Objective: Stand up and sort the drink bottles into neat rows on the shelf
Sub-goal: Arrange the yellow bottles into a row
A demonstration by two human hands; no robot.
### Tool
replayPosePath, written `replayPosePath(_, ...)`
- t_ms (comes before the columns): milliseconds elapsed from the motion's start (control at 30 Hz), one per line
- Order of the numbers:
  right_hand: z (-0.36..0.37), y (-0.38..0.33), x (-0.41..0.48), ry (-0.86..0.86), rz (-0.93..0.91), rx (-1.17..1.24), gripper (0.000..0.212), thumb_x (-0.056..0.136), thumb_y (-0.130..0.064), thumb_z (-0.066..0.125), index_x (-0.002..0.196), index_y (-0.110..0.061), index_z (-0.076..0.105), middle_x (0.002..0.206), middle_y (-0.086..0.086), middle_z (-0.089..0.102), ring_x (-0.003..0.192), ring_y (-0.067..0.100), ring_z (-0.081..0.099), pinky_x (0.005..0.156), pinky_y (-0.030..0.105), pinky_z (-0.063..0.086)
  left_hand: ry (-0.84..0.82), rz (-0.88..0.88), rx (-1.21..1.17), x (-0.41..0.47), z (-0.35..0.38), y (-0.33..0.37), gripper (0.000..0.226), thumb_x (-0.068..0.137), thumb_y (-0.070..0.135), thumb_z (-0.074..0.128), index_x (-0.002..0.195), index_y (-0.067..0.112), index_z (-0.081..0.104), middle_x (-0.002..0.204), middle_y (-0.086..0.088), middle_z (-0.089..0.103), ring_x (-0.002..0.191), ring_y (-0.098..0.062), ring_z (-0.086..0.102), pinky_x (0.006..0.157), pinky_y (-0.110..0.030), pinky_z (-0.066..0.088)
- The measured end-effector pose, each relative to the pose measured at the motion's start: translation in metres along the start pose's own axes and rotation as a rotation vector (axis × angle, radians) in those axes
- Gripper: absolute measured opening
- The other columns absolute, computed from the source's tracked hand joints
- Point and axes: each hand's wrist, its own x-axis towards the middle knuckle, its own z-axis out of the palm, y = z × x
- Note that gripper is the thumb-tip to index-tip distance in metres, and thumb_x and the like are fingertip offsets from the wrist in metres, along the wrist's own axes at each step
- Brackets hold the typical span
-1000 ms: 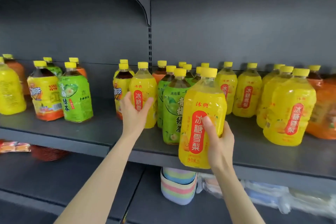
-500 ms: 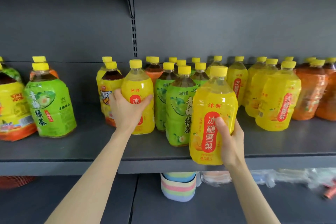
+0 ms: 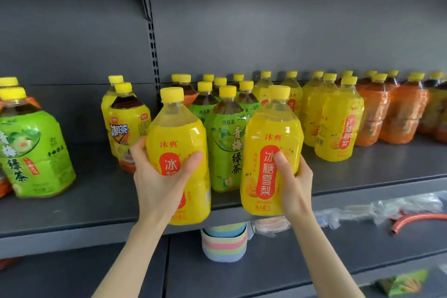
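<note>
Presently the left hand (image 3: 159, 184) grips the left yellow bottle (image 3: 179, 133), the right hand (image 3: 294, 184) the right yellow bottle (image 3: 271, 133), both seemingly lifted.

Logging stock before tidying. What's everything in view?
left bottle: one, yellow, held before the shelf edge
right bottle: one, yellow, held beside it
green bottles: several, green, between and behind those two; another far left
yellow bottles: several, yellow, shelf right of centre
orange bottles: several, orange, shelf's right end
iced tea bottle: one, yellow-orange label, left of the left bottle
shelf: one, grey, under the bottles
striped container: one, pastel, lower shelf, centre
hose: one, orange, lower shelf, right
left hand: one, grip round the left bottle
right hand: one, grip round the right bottle
</note>
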Motion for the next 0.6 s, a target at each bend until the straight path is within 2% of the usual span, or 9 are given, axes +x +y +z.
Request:
replayPosePath(100, -0.018, -0.004, 0.001, 0.057, -0.006, 0.034, 0.057, 0.057, -0.063, 0.065, 0.101, -0.027, 0.064, 0.09, -0.005, 0.076, 0.081, 0.014, 0.073, 0.059, 0.021, 0.056, -0.044, -0.002, -0.024, -0.013, 0.017, 0.01, 0.073, 0.046, 0.07, 0.072, 0.107, 0.056, 0.034, 0.096, 0.042, 0.053, 0.09, 0.015, 0.057, 0.059, -0.011, 0.048)
replayPosePath(200, -0.041, -0.014, 0.008, 0.086, -0.015, 0.02, 0.055, 0.058, -0.063, 0.065, 0.1, -0.028, 0.065, 0.09, -0.008, 0.076, 0.081, 0.013, 0.073, 0.058, 0.02, 0.055, -0.103, 0.011, -0.067, -0.025, 0.043, 0.022, 0.073, 0.045, 0.068, 0.073, 0.107, 0.052, 0.038, 0.094, 0.042, 0.055, 0.089, 0.015, 0.058, 0.059, -0.004, 0.047)
replayPosePath(333, -0.092, -0.025, 0.027, 0.121, -0.027, -0.014, 0.057, 0.059, -0.063, 0.065, 0.102, -0.026, 0.065, 0.091, -0.006, 0.076, 0.081, 0.014, 0.073, 0.059, 0.021, 0.056, -0.174, -0.009, -0.106, -0.047, 0.105, 0.034, 0.083, 0.04, 0.079, 0.071, 0.111, 0.05, 0.039, 0.099, 0.036, 0.057, 0.091, 0.011, 0.059, 0.061, -0.007, 0.049)
replayPosePath(400, -0.121, -0.027, 0.037, 0.125, -0.029, -0.031, 0.057, 0.059, -0.063, 0.065, 0.101, -0.024, 0.066, 0.089, -0.004, 0.076, 0.08, 0.015, 0.073, 0.058, 0.021, 0.055, -0.182, -0.012, -0.109, -0.058, 0.141, 0.037, 0.085, 0.04, 0.08, 0.071, 0.113, 0.049, 0.039, 0.099, 0.031, 0.059, 0.089, 0.01, 0.06, 0.062, -0.01, 0.051)
replayPosePath(500, -0.165, -0.031, 0.056, 0.111, -0.022, -0.063, 0.055, 0.058, -0.064, 0.067, 0.097, -0.024, 0.066, 0.088, -0.002, 0.075, 0.079, 0.015, 0.073, 0.057, 0.022, 0.055, -0.172, -0.028, -0.118, -0.072, 0.194, 0.039, 0.097, 0.043, 0.073, 0.074, 0.124, 0.032, 0.042, 0.099, 0.022, 0.062, 0.086, 0.009, 0.062, 0.063, -0.01, 0.051)
replayPosePath(600, -0.197, -0.031, 0.076, 0.095, -0.015, -0.071, 0.057, 0.059, -0.064, 0.067, 0.099, -0.024, 0.066, 0.091, -0.001, 0.075, 0.081, 0.016, 0.073, 0.059, 0.023, 0.056, -0.141, -0.034, -0.078, -0.078, 0.236, 0.038, 0.094, 0.044, 0.072, 0.074, 0.123, 0.035, 0.038, 0.105, 0.016, 0.061, 0.089, 0.004, 0.062, 0.066, -0.016, 0.053)
